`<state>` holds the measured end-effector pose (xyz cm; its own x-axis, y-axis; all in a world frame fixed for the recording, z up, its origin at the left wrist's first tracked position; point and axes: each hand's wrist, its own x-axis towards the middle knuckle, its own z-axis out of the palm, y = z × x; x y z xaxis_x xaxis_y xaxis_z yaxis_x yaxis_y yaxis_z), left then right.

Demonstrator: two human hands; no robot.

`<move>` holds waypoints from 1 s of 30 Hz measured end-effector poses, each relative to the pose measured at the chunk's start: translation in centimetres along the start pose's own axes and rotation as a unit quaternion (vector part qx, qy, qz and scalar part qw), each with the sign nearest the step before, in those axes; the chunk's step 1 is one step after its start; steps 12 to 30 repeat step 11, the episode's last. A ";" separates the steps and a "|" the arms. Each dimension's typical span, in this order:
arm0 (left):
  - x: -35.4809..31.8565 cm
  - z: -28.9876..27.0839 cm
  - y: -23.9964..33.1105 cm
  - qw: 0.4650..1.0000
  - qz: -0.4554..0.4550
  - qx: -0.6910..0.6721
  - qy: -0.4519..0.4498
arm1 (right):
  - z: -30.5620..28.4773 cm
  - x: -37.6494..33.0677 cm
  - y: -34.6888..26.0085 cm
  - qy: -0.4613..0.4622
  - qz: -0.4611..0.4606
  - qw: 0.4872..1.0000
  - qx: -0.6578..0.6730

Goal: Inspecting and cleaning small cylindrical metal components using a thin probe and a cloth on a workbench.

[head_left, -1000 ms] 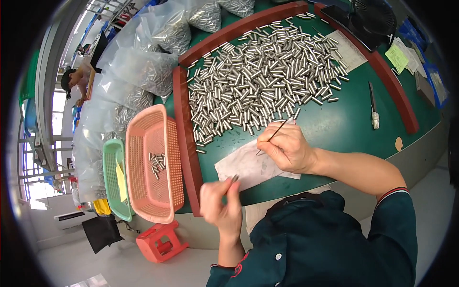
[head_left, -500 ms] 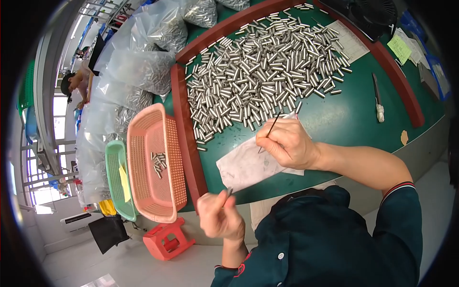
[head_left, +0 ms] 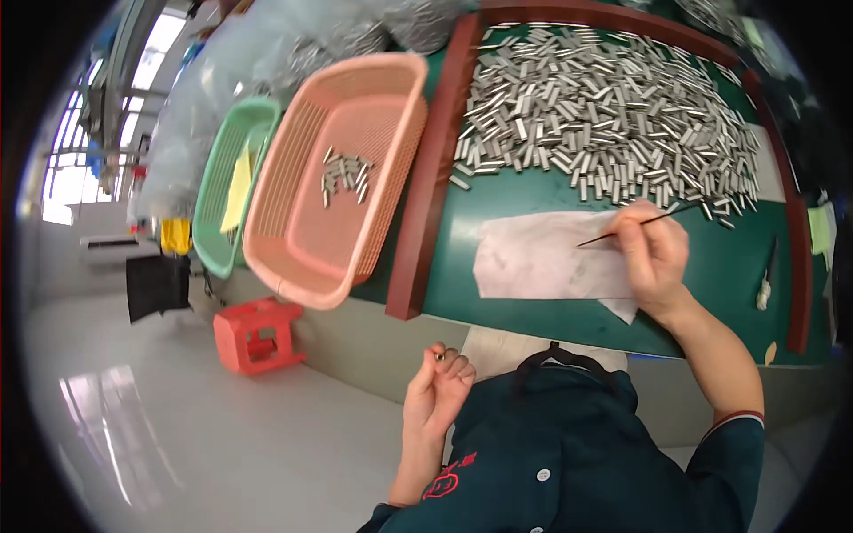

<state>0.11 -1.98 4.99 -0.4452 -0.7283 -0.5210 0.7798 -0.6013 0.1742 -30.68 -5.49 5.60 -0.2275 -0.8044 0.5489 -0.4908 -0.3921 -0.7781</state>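
My left hand (head_left: 441,384) is closed, pinching a small metal pin (head_left: 440,357) of which only one end shows. It is off the bench edge, in front of my dark shirt. My right hand (head_left: 656,253) grips a thin dark rod (head_left: 599,240), its tip pointing left above a smudged whitish cloth (head_left: 538,258) on the green bench. Beyond the cloth lies a wide heap of short silver metal pins (head_left: 613,115). In the pink plastic basket (head_left: 306,233), left of the bench, are several similar pins (head_left: 345,174).
Dark red rails (head_left: 425,191) border the heap. A green basket (head_left: 211,213) with a yellow slip stands beside the pink one. Clear bags of metal parts (head_left: 355,40) line the back left. A red stool (head_left: 256,336) is on the floor. A knife-like tool (head_left: 766,284) lies at right.
The view has swung left and down. My left hand has turned so the pin's end shows. My right hand still holds the rod, which lies flatter over the cloth.
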 end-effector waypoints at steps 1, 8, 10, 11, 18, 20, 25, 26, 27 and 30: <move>0.0 -1.1 0.0 1.000 0.021 -0.017 0.004 | 0.1 -0.1 0.1 -0.001 0.011 1.000 0.001; 0.2 -4.7 -1.0 0.996 -0.002 -0.087 0.017 | 0.0 -1.4 0.9 0.021 0.069 0.997 0.021; 0.1 -5.0 -1.1 0.996 -0.011 -0.087 -0.006 | -0.1 -1.5 1.1 0.028 0.067 0.997 0.035; 0.0 -5.2 -1.2 0.996 -0.007 -0.086 -0.006 | -0.4 -1.6 1.3 0.013 0.061 0.998 0.020; 0.0 -5.2 -1.2 0.996 -0.007 -0.086 -0.006 | -0.4 -1.6 1.3 0.013 0.061 0.998 0.020; 0.0 -5.2 -1.2 0.996 -0.007 -0.086 -0.006 | -0.4 -1.6 1.3 0.013 0.061 0.998 0.020; 0.0 -5.2 -1.2 0.996 -0.007 -0.086 -0.006 | -0.4 -1.6 1.3 0.013 0.061 0.998 0.020; 0.0 -5.2 -1.2 0.996 -0.007 -0.086 -0.006 | -0.4 -1.6 1.3 0.013 0.061 0.998 0.020; 0.0 -5.2 -1.2 0.996 -0.007 -0.086 -0.006 | -0.4 -1.6 1.3 0.013 0.061 0.998 0.020; 0.0 -5.2 -1.2 0.996 -0.007 -0.086 -0.006 | -0.4 -1.6 1.3 0.013 0.061 0.998 0.020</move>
